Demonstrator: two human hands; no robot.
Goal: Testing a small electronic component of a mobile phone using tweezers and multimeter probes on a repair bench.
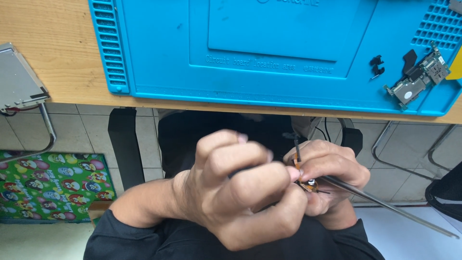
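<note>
Part (308, 184): tiny, orange flex strip with metal bit, mostly hidden; held below table (53, 43) edge.
Left hand (240, 188): fingers curled tight on it.
Right hand (329, 178): fingers closed round part and tweezers (385, 204).
Mat (269, 53): blue; small metal module (417, 77) on it.

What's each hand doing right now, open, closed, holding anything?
Left hand: closed in a fist-like grip around a dark tool handle, mostly hidden.
Right hand: closed, pinching a small orange-and-metal part, with long metal tweezers sticking out.

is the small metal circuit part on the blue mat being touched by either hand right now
No, the metal circuit part lies alone on the blue mat, while both hands work below the table edge.
</note>
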